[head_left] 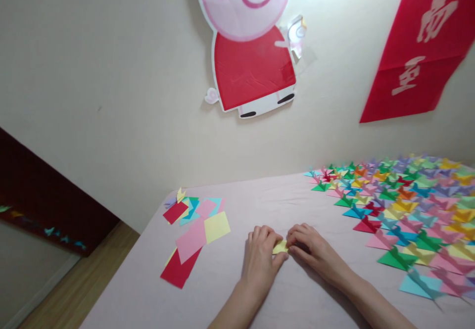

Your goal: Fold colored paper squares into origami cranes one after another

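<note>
A small piece of folded yellow paper lies between my two hands, low over the pale pink cloth. My left hand grips its left end, with the thumb along the near edge and the fingers curled on the far side. At the right end, my right hand pinches the paper between thumb and fingertips. Both hands partly cover the paper, so its full folded shape is hidden.
Loose paper squares, among them a pink one and a red one, lie to the left. Rows of colourful folded paper cranes spread over the right side. The cloth-covered surface meets a wall carrying a cartoon pig cutout and a red banner.
</note>
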{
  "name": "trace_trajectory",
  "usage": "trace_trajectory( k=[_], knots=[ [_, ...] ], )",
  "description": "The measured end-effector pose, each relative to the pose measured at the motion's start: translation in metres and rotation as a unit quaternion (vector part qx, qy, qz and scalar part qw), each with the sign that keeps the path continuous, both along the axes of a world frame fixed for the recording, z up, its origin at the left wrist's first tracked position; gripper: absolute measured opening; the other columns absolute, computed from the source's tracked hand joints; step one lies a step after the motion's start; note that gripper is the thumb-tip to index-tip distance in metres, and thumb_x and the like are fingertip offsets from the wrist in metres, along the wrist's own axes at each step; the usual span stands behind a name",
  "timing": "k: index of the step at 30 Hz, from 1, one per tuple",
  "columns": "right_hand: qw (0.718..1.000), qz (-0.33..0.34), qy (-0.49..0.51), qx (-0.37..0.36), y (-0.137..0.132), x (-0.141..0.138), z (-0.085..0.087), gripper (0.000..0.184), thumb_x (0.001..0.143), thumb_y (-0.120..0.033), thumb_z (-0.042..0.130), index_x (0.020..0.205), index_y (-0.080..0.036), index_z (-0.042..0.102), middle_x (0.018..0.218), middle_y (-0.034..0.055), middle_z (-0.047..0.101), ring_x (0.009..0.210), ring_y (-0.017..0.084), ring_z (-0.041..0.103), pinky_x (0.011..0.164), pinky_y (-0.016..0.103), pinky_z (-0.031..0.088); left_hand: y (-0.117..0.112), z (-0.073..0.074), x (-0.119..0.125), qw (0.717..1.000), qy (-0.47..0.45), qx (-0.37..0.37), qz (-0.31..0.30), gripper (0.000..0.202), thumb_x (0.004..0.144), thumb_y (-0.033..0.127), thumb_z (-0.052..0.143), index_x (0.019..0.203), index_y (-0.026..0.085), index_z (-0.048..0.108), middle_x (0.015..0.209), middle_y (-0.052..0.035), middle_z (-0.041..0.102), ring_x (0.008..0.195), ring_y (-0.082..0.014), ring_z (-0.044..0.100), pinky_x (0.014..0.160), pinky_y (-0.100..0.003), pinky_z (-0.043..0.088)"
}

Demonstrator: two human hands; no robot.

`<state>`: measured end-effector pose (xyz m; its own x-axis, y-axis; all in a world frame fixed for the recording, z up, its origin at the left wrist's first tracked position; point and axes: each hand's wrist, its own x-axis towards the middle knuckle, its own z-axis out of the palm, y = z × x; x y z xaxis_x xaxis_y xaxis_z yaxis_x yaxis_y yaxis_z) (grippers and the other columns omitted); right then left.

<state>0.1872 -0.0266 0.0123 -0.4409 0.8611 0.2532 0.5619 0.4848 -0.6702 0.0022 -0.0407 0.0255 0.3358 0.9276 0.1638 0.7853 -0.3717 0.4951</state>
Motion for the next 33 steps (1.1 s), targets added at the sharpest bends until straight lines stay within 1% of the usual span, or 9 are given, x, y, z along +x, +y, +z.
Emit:
trace_trajectory(
  k=[5, 8, 10, 14, 17, 22, 25, 29, 33],
  knots=[
    [0.999, -0.025, 0.02, -0.015, -0.0025, 0.0002, -0.0003, 0.008, 0.089, -0.021, 0.052, 0.085, -0.023, 0.059, 0.085, 0.0026, 0.065, 0.084, 0.021, 0.057, 0.078, 0.035, 0.046, -0.0033, -0.0023, -0.0012, 0.999, -0.034, 0.02, -0.001, 0.01, 0.091, 0.018, 0.063, 0.098, 0.025, 0.064, 0.097, 0.0021, 0.064, 0.096, -0.0185, 0.052, 0.083, -0.032, 0.036],
    [1.0, -0.027, 0.005, -0.005, -0.0037, -0.001, -0.0002, 0.006, 0.087, -0.019, 0.055, 0.087, -0.023, 0.06, 0.087, 0.0039, 0.065, 0.086, 0.022, 0.056, 0.077, 0.035, 0.046, -0.0046, -0.0037, -0.0008, 0.999, -0.045, 0.031, -0.003, 0.009, 0.093, 0.017, 0.06, 0.095, 0.024, 0.063, 0.094, 0.0015, 0.065, 0.094, -0.0191, 0.053, 0.083, -0.033, 0.036],
    [1.0, -0.02, -0.015, 0.016, -0.0033, -0.0018, -0.0011, 0.007, 0.088, -0.019, 0.055, 0.084, -0.022, 0.06, 0.085, 0.0042, 0.065, 0.085, 0.022, 0.056, 0.077, 0.036, 0.046, -0.0051, -0.0047, 0.0001, 0.998, -0.043, 0.037, -0.002, 0.008, 0.094, 0.017, 0.059, 0.093, 0.024, 0.063, 0.092, 0.0011, 0.065, 0.093, -0.0194, 0.053, 0.082, -0.033, 0.036],
    [0.998, -0.015, -0.039, 0.044, -0.0011, -0.0019, -0.0039, 0.017, 0.093, -0.021, 0.052, 0.078, -0.022, 0.061, 0.08, 0.0036, 0.065, 0.081, 0.021, 0.056, 0.075, 0.035, 0.045, -0.0065, -0.0052, 0.0019, 0.999, -0.022, 0.043, 0.001, 0.003, 0.093, 0.021, 0.061, 0.091, 0.023, 0.062, 0.092, -0.0005, 0.065, 0.092, -0.0207, 0.053, 0.081, -0.034, 0.037],
    [0.998, -0.014, -0.035, 0.049, -0.0013, -0.001, -0.0034, 0.02, 0.094, -0.023, 0.051, 0.077, -0.022, 0.061, 0.079, 0.0032, 0.065, 0.08, 0.021, 0.057, 0.074, 0.034, 0.045, -0.0074, -0.0048, 0.0017, 0.999, -0.017, 0.043, 0.005, 0.008, 0.093, 0.022, 0.062, 0.085, 0.022, 0.061, 0.089, -0.0006, 0.064, 0.091, -0.0205, 0.053, 0.079, -0.034, 0.036],
    [0.999, 0.0, -0.022, 0.049, -0.004, -0.0011, -0.0004, 0.024, 0.098, -0.029, 0.049, 0.078, -0.021, 0.059, 0.078, 0.0031, 0.063, 0.079, 0.02, 0.055, 0.074, 0.034, 0.044, -0.0057, -0.0075, -0.0007, 0.997, -0.069, 0.041, 0.015, 0.015, 0.091, 0.021, 0.065, 0.077, 0.021, 0.06, 0.081, 0.0013, 0.063, 0.085, -0.0191, 0.052, 0.077, -0.033, 0.034],
    [0.998, 0.007, -0.019, 0.066, -0.0043, -0.003, -0.0005, 0.023, 0.098, -0.029, 0.049, 0.079, -0.02, 0.059, 0.079, 0.0038, 0.062, 0.079, 0.02, 0.054, 0.073, 0.035, 0.043, -0.0047, -0.0098, -0.0015, 0.994, -0.099, 0.039, 0.015, 0.015, 0.089, 0.02, 0.067, 0.075, 0.021, 0.061, 0.079, 0.0016, 0.063, 0.084, -0.0191, 0.052, 0.077, -0.033, 0.034],
    [0.995, 0.022, -0.017, 0.099, -0.0038, -0.0049, 0.0, 0.022, 0.096, -0.026, 0.048, 0.078, -0.02, 0.059, 0.079, 0.0051, 0.063, 0.079, 0.021, 0.053, 0.069, 0.034, 0.041, -0.0062, -0.0088, -0.0012, 0.993, -0.109, 0.048, 0.009, 0.015, 0.087, 0.015, 0.066, 0.075, 0.021, 0.06, 0.079, 0.0014, 0.063, 0.084, -0.019, 0.052, 0.077, -0.034, 0.033],
    [0.993, 0.019, -0.003, 0.112, -0.0039, -0.0024, 0.0019, 0.022, 0.097, -0.026, 0.048, 0.077, -0.021, 0.058, 0.078, 0.0044, 0.062, 0.079, 0.021, 0.052, 0.071, 0.035, 0.041, -0.008, -0.0047, -0.0002, 0.992, -0.111, 0.059, 0.007, 0.016, 0.086, 0.013, 0.066, 0.073, 0.021, 0.06, 0.076, 0.0017, 0.063, 0.084, -0.0191, 0.052, 0.076, -0.034, 0.033]
  ],
)
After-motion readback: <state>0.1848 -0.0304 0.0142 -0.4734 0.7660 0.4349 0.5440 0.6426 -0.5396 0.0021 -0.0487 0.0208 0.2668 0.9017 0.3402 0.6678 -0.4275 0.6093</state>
